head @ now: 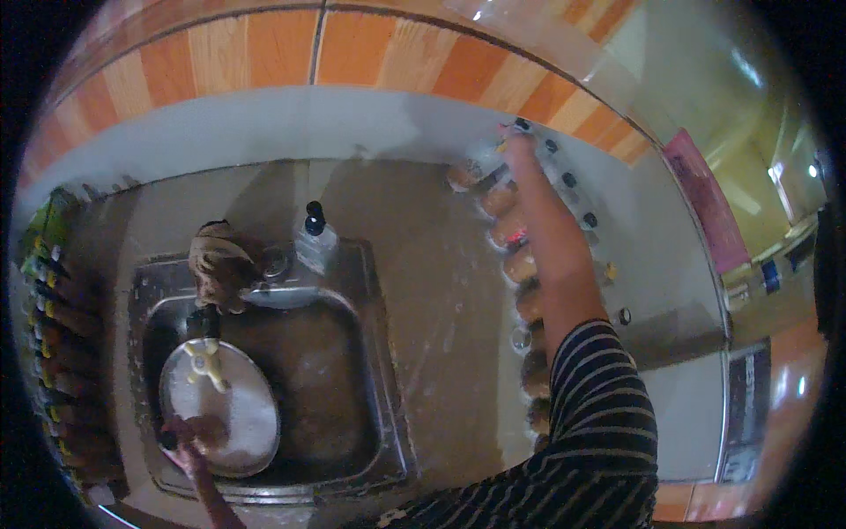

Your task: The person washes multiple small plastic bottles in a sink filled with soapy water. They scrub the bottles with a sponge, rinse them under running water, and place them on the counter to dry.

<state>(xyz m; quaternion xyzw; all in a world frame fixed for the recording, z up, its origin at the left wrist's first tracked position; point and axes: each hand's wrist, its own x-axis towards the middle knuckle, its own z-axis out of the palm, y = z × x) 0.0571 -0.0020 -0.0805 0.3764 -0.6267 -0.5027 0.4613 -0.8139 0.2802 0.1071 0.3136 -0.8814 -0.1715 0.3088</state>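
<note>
A round metal lid or plate (pixel 241 410) is tilted in the left part of the sink basin. My left hand (pixel 185 444) grips its lower left rim, and a dark knob-like piece shows by the fingers. Just above it hangs the faucet with a pale cross-shaped spout fitting (pixel 203 365) and a brown cloth (pixel 218 264) wrapped about its body. My right arm stretches to the far wall. There my right hand (pixel 517 137) is among small containers at the end of a row of jars (pixel 521 264); what its fingers do is too blurred to tell.
A clear dispenser bottle with a black top (pixel 316 241) stands at the steel sink's (pixel 390 397) back right corner. Many bottles or jars (pixel 49 330) line the left side. A pink cloth (pixel 707 198) hangs at the right, near a pale surface with small dark-topped items (pixel 589 220).
</note>
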